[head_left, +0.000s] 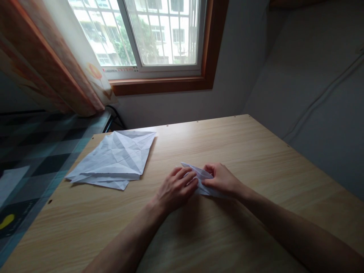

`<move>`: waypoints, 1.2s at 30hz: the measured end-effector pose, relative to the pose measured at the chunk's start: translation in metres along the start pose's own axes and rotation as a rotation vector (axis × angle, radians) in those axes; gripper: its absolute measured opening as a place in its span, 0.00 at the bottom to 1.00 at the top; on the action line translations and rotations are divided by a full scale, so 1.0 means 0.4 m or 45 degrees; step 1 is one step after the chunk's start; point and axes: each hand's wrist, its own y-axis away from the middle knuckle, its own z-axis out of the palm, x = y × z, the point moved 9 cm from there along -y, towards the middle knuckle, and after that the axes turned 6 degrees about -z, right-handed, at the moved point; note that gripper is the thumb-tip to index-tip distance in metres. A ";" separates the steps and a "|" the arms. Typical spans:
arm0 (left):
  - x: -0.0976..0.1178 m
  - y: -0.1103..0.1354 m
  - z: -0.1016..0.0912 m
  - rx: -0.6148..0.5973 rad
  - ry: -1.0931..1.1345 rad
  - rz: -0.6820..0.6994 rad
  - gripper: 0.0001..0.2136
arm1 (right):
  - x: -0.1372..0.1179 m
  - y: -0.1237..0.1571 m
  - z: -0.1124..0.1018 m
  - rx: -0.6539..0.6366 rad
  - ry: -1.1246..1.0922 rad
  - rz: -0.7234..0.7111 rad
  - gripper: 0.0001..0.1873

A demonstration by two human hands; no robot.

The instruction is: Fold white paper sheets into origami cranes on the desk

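A folded sheet of white paper (pixel 202 174) lies between my hands on the wooden table, with one pointed end sticking up toward the window. My left hand (pixel 178 186) rests on its left side, fingers bent and closed against the paper. From the right, my right hand (pixel 220 177) pinches a flap of it between thumb and fingers. Both hands cover parts of the paper, so its full folded shape is hidden.
A stack of creased white paper sheets (pixel 116 155) sits at the table's far left. The wooden table (pixel 256 167) has a wall beyond its right edge. Left of it is a checked cloth surface (pixel 54 159). A window (pixel 167 38) and an orange curtain (pixel 54 57) are behind.
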 end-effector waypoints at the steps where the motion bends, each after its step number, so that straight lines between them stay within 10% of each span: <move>1: 0.000 0.001 -0.005 0.029 -0.017 -0.002 0.05 | -0.009 0.002 -0.007 0.030 0.034 -0.027 0.03; 8: 0.004 0.013 -0.041 0.214 -0.042 -0.046 0.03 | -0.115 0.048 -0.042 0.366 0.667 -0.682 0.09; 13: -0.002 0.016 -0.048 0.238 -0.066 -0.095 0.03 | -0.129 0.074 0.022 0.303 1.008 -1.031 0.13; 36: -0.019 0.015 0.023 -0.104 0.225 -0.036 0.11 | -0.098 0.113 0.046 0.053 0.739 -1.195 0.10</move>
